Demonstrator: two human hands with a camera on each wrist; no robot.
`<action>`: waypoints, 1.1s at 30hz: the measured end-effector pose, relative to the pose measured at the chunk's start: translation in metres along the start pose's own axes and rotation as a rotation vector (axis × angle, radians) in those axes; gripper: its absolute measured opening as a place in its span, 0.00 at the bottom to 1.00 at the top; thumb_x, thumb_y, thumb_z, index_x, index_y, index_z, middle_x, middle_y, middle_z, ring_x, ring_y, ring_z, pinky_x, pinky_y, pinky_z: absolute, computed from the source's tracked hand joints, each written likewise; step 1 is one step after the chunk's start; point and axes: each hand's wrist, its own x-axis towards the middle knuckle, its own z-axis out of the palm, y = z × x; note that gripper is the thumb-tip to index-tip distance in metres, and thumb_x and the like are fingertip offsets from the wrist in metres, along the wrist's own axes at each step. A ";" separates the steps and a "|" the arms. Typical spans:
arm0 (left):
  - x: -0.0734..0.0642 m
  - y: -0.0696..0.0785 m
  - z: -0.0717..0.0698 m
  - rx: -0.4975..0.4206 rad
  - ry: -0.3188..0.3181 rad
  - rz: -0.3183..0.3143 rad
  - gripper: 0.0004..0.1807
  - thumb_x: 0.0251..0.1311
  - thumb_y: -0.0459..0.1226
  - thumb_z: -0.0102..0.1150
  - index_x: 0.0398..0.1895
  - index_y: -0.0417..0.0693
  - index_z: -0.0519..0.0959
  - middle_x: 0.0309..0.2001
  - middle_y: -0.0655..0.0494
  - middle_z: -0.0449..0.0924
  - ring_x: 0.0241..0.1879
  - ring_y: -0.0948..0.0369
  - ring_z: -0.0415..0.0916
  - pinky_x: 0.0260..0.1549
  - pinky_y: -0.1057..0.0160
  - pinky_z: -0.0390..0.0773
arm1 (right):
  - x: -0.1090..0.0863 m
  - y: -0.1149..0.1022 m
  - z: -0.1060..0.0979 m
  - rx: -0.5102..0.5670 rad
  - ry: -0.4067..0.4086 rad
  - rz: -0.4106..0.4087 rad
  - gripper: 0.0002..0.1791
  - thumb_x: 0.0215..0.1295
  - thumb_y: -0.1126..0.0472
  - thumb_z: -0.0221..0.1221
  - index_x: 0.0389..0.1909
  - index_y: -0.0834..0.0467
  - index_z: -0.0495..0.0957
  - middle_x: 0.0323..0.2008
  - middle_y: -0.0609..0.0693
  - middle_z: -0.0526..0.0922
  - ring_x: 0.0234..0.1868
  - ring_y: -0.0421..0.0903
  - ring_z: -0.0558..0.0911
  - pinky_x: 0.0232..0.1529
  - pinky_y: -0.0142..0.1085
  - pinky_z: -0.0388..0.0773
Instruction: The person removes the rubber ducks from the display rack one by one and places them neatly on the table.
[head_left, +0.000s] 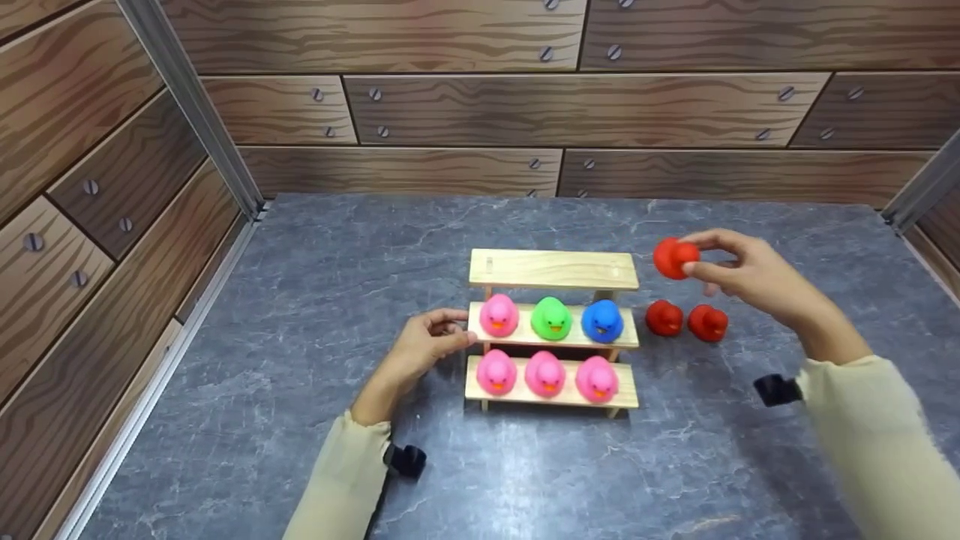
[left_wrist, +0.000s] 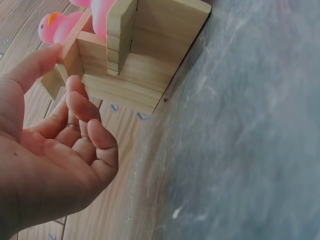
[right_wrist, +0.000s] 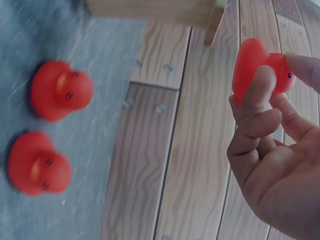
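Observation:
A three-step wooden stand (head_left: pixel 553 268) is on the grey table. My left hand (head_left: pixel 427 346) holds the left end of its middle step, thumb at the front edge. Pink, green (head_left: pixel 551 319) and blue (head_left: pixel 602 321) rubber ducks sit on that step; three pink ducks (head_left: pixel 545 374) sit on the bottom one. The top step carries none. To the right of the stand, my right hand (head_left: pixel 750 274) pinches a red rubber duck (right_wrist: pixel 248 67) above the table, between thumb and fingers. Two more red ducks (head_left: pixel 664 318) rest on the table below it.
Wood-patterned panels (head_left: pixel 585 109) close off the back and the left side, with a metal corner post (head_left: pixel 191 97) between them. Grey marbled tabletop (head_left: pixel 300 300) surrounds the stand.

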 end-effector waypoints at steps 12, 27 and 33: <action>0.000 -0.001 -0.001 -0.004 0.000 -0.009 0.23 0.52 0.31 0.64 0.53 0.31 0.75 0.27 0.60 0.74 0.24 0.68 0.66 0.22 0.72 0.64 | -0.016 0.044 -0.020 0.065 0.066 -0.024 0.14 0.67 0.53 0.58 0.53 0.44 0.73 0.31 0.37 0.77 0.22 0.36 0.73 0.26 0.31 0.71; 0.000 -0.001 -0.002 0.002 -0.011 -0.004 0.23 0.52 0.31 0.64 0.53 0.31 0.75 0.27 0.60 0.73 0.24 0.68 0.65 0.22 0.72 0.63 | -0.033 0.100 -0.032 0.097 0.132 0.052 0.12 0.68 0.55 0.57 0.50 0.39 0.72 0.37 0.29 0.72 0.21 0.34 0.68 0.21 0.32 0.65; 0.000 -0.001 -0.001 0.009 -0.011 0.001 0.23 0.53 0.31 0.64 0.53 0.31 0.75 0.27 0.61 0.73 0.23 0.68 0.64 0.22 0.72 0.63 | -0.036 0.117 -0.030 0.156 0.133 0.066 0.13 0.68 0.58 0.57 0.47 0.36 0.72 0.36 0.29 0.74 0.18 0.35 0.65 0.18 0.32 0.63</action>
